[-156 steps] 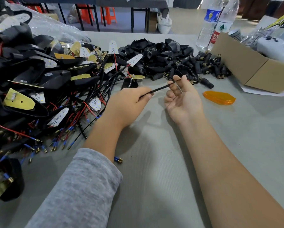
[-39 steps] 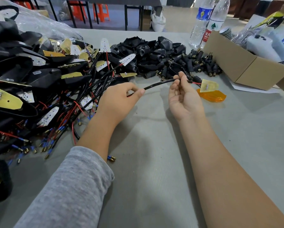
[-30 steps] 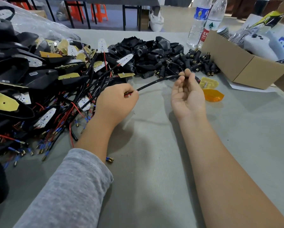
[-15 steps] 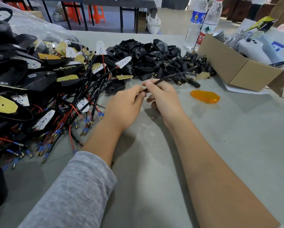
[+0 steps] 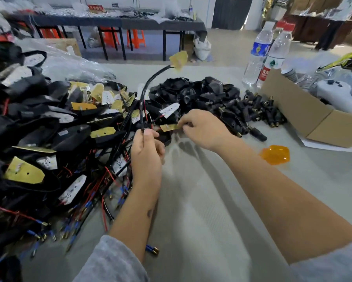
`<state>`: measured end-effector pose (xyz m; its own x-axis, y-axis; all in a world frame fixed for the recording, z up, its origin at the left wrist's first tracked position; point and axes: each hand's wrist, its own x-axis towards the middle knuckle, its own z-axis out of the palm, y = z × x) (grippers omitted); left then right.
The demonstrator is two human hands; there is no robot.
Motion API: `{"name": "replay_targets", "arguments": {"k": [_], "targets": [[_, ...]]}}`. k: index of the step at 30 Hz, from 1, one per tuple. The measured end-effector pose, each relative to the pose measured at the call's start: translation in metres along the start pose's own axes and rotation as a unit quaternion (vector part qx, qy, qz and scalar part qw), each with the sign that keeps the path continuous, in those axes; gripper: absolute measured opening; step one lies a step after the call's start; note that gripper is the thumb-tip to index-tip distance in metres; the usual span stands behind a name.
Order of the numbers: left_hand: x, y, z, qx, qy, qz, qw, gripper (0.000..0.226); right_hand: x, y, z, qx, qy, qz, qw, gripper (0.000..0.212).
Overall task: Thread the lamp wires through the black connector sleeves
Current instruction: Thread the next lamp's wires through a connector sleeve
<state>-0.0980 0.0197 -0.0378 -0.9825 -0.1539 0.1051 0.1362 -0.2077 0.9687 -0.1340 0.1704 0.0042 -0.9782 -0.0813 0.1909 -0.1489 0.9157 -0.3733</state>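
While the left hand grips a black wire that stands up over the worktop — a yellow board on top — the right hand pinches another yellow board.

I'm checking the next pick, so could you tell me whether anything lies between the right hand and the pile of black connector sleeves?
Nothing visible does. The right hand pinches a yellow board at the near edge of the pile of black connector sleeves, with no object between them.
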Motion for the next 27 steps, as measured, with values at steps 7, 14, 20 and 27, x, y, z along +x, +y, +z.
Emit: {"name": "replay_targets", "arguments": {"k": [7,14,20,27], "targets": [[0.010,-0.011,-0.002,-0.049,-0.027,-0.057,0.997,0.035,0.084,0.023,-0.007,-0.029,0.111,0.074,0.991,0.045],[0.013,-0.011,-0.003,-0.065,-0.032,-0.070,0.995,0.037,0.103,0.011,0.012,-0.088,-0.118,0.129,0.981,0.057],[0.015,-0.010,-0.001,-0.031,0.006,-0.074,0.997,0.038,0.076,0.011,0.004,-0.033,-0.094,0.084,0.991,0.030],[0.010,-0.005,0.001,-0.009,-0.001,-0.025,1.000,0.038,0.022,0.038,-0.013,-0.025,-0.048,0.051,0.997,0.021]]}}
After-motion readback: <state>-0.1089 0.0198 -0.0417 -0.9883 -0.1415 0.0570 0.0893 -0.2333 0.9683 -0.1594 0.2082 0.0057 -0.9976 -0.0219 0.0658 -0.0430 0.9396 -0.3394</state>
